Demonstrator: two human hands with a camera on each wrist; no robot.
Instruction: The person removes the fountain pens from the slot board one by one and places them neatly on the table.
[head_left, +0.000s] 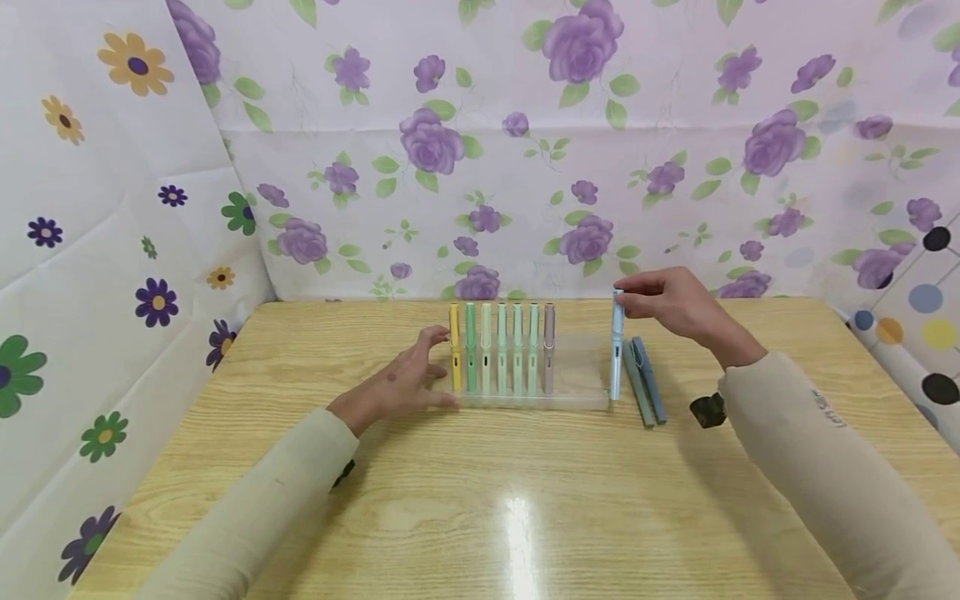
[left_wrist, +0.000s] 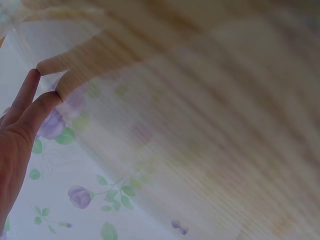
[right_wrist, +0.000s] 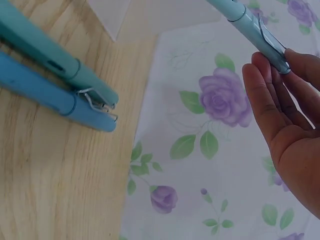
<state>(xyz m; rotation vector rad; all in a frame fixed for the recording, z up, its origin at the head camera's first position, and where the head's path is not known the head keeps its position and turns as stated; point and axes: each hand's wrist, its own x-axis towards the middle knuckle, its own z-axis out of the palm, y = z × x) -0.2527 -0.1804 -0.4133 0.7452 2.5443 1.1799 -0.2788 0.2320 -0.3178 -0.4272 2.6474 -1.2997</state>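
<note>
Racking, we judge: right hand [head_left: 669, 303] pinches light-blue pen [head_left: 617, 346], right of centre frame; left hand [head_left: 407, 377], fingers extended, touches clear rack [head_left: 536, 402]. Next likely needs shifting left beside 7 racked pens [head_left: 502, 350].

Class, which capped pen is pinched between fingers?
The slim light-blue pen, pinched near its top by the right hand; seven multicoloured pens stand in the clear plastic rack; two darker pens lie on the wooden table.
</note>
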